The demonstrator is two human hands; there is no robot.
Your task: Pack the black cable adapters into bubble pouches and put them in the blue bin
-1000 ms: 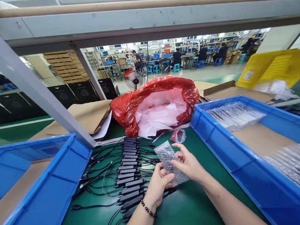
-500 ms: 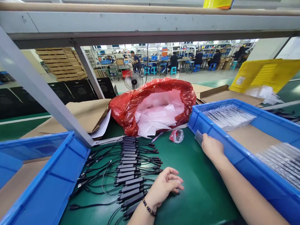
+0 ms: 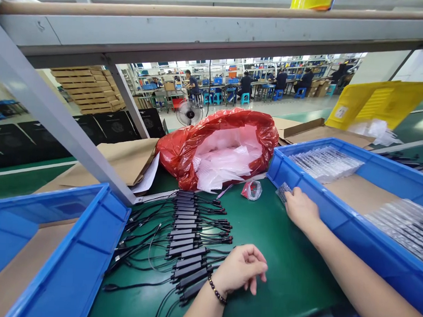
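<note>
My right hand (image 3: 302, 208) grips a small clear bubble-wrap pouch (image 3: 283, 192) beside the outer wall of the blue bin (image 3: 313, 193) on the right. What lies inside the pouch is hard to make out. My left hand (image 3: 243, 268), with a dark beaded bracelet on the wrist, hovers over the green table (image 3: 279, 278). Its fingers are loosely bent and apart, holding nothing. Left of it lies a long row of black in-line modules with cables (image 3: 187, 237), side by side. Bubble-wrapped packs (image 3: 325, 162) stand in rows inside the right bin.
A red plastic bag (image 3: 176, 152) of white pouches (image 3: 228, 166) lies open at the back. Near it is a roll of clear tape (image 3: 252, 190). Another blue bin (image 3: 77, 246) stands at left, by a metal frame post (image 3: 75, 134). People sit at distant benches.
My left hand has lowered slightly toward me and to the right, its fingers now drooping. My right hand keeps the pouch by the bin wall, with the pouch tilted a little differently.
</note>
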